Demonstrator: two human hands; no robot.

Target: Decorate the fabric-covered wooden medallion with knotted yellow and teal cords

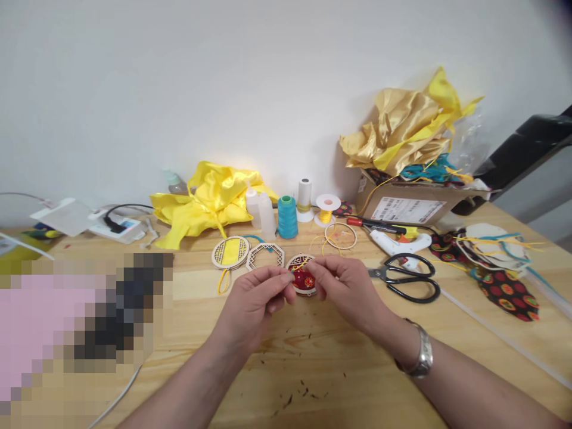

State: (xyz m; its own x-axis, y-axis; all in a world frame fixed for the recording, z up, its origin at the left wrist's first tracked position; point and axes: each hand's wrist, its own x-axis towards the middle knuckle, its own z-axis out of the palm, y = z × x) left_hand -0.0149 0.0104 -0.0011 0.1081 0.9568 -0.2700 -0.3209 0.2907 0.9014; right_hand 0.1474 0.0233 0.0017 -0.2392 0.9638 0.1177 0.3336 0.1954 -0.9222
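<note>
Both of my hands meet over the middle of the wooden table (313, 363). My left hand (252, 301) and my right hand (346, 286) pinch a small round wooden ornament (302, 280) filled with red patterned fabric, with a thin yellow thread (300, 264) running across it. Fingers of both hands are closed on it. A metal watch sits on my right wrist. Just behind lie a round frame with yellow fabric (230, 251) and an empty octagonal wooden frame (265, 255).
Black scissors (409, 277) and a white glue gun (400, 241) lie to the right. Thread spools, one teal (287, 216), glue bottles and yellow satin (210, 202) line the wall. A cardboard box (409, 205) holds gold fabric. Patterned fabric cut-outs (507, 289) lie far right.
</note>
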